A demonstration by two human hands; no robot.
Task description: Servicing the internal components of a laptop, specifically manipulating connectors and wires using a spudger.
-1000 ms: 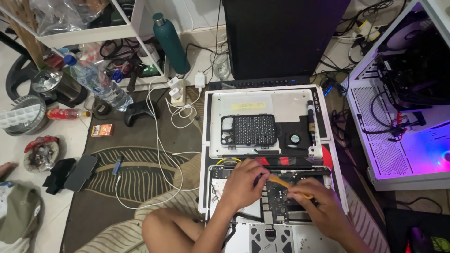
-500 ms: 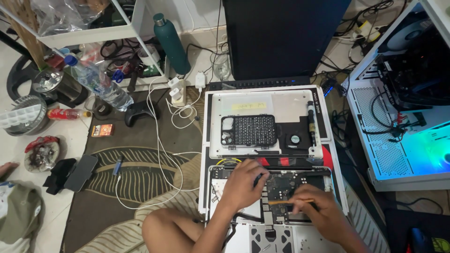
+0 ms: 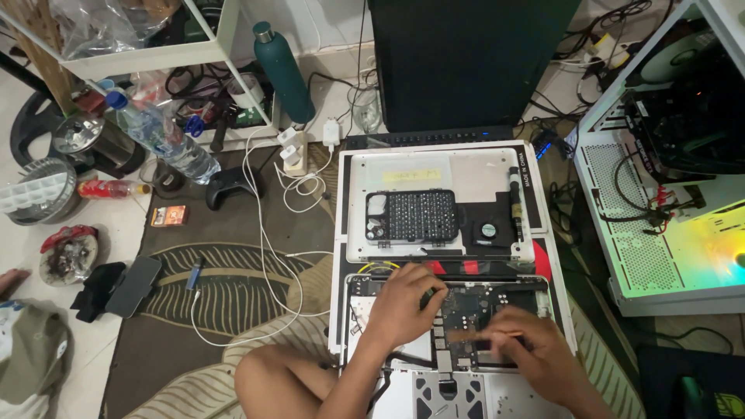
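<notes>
Right hand [image 3: 535,353] motion-blurred — laptop [image 3: 458,388] cut off below.

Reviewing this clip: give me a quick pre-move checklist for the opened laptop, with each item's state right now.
1. Left hand resting on the opened laptop: ok.
2. Right hand holding a thin tool over the circuit board: ok.
3. Tool tip seated on a part: cannot tell, blurred.
4. Bit set case lying on the white panel behind the laptop: ok.
5. Small fan set apart from the board: ok.
</notes>
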